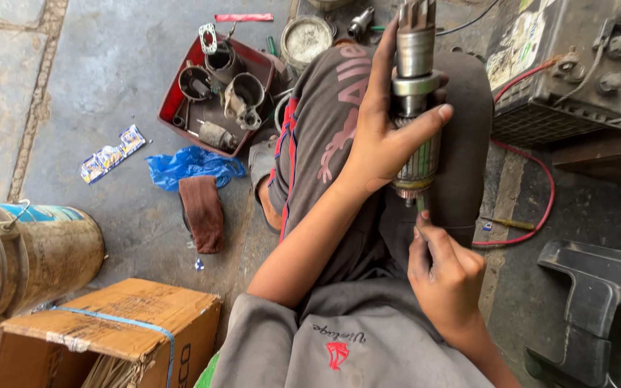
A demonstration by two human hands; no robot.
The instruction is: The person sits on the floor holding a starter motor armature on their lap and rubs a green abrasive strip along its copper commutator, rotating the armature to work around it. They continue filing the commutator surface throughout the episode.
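Observation:
My left hand [386,133] grips a metal starter-motor armature [414,68], held upright over my lap with its geared shaft pointing away from me. The thumb wraps across its lower winding section. Just below it, my right hand [445,276] is closed around a thin tool whose tip [420,205] touches the bottom end of the armature. Most of that tool is hidden in my fist.
A red tray [174,100] of motor housings and parts lies on the concrete floor ahead. A blue bag [181,165] and brown rag [203,212] lie near it. A car battery [576,65] with a red cable [544,208] is right; a bucket [34,259] and cardboard box [116,327] left.

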